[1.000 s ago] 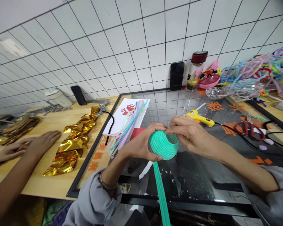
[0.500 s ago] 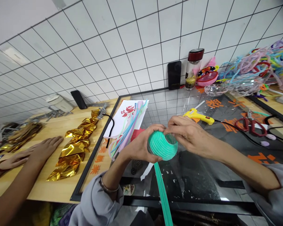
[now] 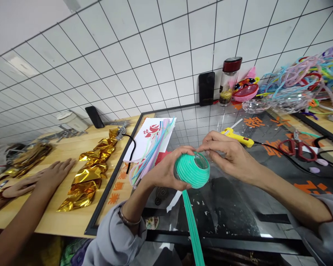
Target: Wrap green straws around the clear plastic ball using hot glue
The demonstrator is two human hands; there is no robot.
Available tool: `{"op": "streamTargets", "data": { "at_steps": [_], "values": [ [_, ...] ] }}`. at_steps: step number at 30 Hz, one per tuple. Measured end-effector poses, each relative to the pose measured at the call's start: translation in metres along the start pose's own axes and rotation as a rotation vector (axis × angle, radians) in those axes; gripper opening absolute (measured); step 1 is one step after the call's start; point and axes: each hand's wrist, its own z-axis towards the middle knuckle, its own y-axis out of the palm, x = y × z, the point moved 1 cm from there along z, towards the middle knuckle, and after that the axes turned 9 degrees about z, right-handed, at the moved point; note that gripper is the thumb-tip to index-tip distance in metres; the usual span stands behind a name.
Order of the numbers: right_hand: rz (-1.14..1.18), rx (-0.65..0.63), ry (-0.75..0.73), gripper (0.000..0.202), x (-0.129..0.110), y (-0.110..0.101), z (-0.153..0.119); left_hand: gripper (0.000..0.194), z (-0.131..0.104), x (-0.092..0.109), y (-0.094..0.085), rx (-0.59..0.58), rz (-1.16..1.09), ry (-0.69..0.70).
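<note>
A hollow clear ball (image 3: 193,170) wrapped in rows of green fuzzy chenille stem sits in the curl of my left hand (image 3: 165,170), with thumb below and fingers over the top. Its round opening faces up and to the right. Beside that rim, my right hand (image 3: 231,155) holds thumb and forefinger pinched together; anything between them is too small to make out. A bundle of green chenille stems (image 3: 193,229) lies below the ball and runs over the front of the table toward me.
A yellow glue gun (image 3: 240,138) and red-handled scissors (image 3: 298,149) lie to the right. Pastel chenille stems (image 3: 152,151) rest on white paper. Behind stand a phone (image 3: 206,88) and a glass bottle (image 3: 229,83). At left, another person's hands (image 3: 48,177) lie near gold foil (image 3: 86,177).
My right hand has drawn back slightly from the ball's opening, so more of the opening shows. My left hand keeps its hold on the ball.
</note>
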Motion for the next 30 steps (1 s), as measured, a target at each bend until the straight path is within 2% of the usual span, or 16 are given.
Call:
{"op": "streamTargets", "data": {
  "at_steps": [5,8,12,15,19,23,30],
  "values": [
    [-0.011,-0.020,0.031,0.028,0.003,0.001,-0.003,0.081,0.001,0.002,-0.001,0.000,-0.017,0.001],
    [0.007,-0.023,0.153,0.024,0.007,0.002,-0.007,0.081,0.001,0.001,-0.001,-0.004,-0.021,0.005],
    [0.013,-0.122,0.343,0.070,0.016,0.006,-0.014,0.081,0.000,0.002,-0.004,-0.043,-0.032,0.013],
    [0.062,-0.205,0.418,0.080,0.017,0.015,-0.018,0.082,-0.001,0.004,-0.007,-0.066,-0.018,0.014],
    [0.153,-0.237,0.446,0.077,0.012,0.027,-0.020,0.080,-0.003,0.007,-0.011,-0.097,-0.030,0.017],
    [0.132,-0.202,0.450,0.073,0.007,0.033,-0.022,0.080,-0.005,0.008,-0.014,-0.136,-0.041,-0.009],
    [0.065,-0.173,0.460,0.066,0.003,0.037,-0.024,0.092,-0.008,0.002,-0.013,-0.101,-0.036,-0.016]
  ]
}}
